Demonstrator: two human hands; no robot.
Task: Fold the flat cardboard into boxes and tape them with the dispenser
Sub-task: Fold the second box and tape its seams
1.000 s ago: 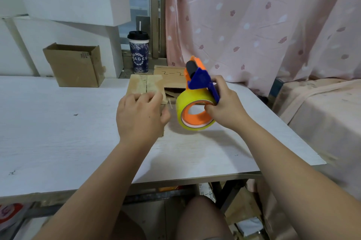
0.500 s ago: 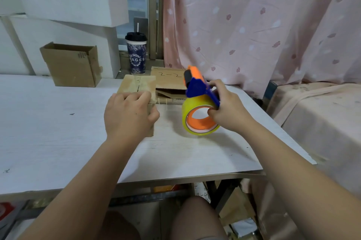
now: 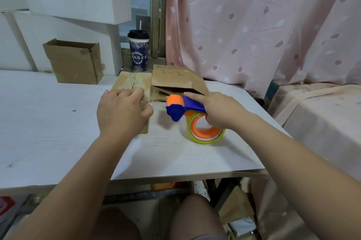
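Blue-orange dispenser (image 3: 183,107) w/ yellow tape (image 3: 196,139)

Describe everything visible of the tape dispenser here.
The tape dispenser: blue plastic frame, orange front roller, yellowish tape roll on an orange core. The right hand grips its frame from above; the roller end points left, toward the cardboard box, and the roll's lower edge seems to rest on the table.

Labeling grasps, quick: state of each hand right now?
Left hand: grips the small cardboard box.
Right hand: grips the tape dispenser.
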